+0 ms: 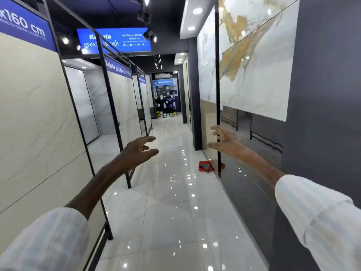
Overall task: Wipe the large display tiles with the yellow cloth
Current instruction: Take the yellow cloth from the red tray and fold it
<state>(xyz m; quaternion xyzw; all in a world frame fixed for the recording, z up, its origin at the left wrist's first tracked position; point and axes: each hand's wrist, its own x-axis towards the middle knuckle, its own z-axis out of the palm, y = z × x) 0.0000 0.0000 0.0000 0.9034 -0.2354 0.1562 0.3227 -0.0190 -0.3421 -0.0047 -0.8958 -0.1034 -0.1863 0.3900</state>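
I stand in a tile showroom aisle with both arms stretched forward. My left hand (137, 151) hovers over the floor, fingers spread and relaxed, holding nothing. My right hand (226, 140) reaches toward the black edge strip of the wall panels on the right, fingers loosely spread, also holding nothing. Large white marble tiles with gold veins (256, 71) hang on the right wall above a glossy dark tile (261, 137). Tall beige display tiles (33, 118) stand in black frames on the left. No yellow cloth is in view.
A red tray (204, 166) holding grey items sits on the glossy white floor (175, 212) against the right wall. Black metal frame legs (128, 180) stand along the left side of the aisle. Blue signs hang overhead, and a product display closes the far end.
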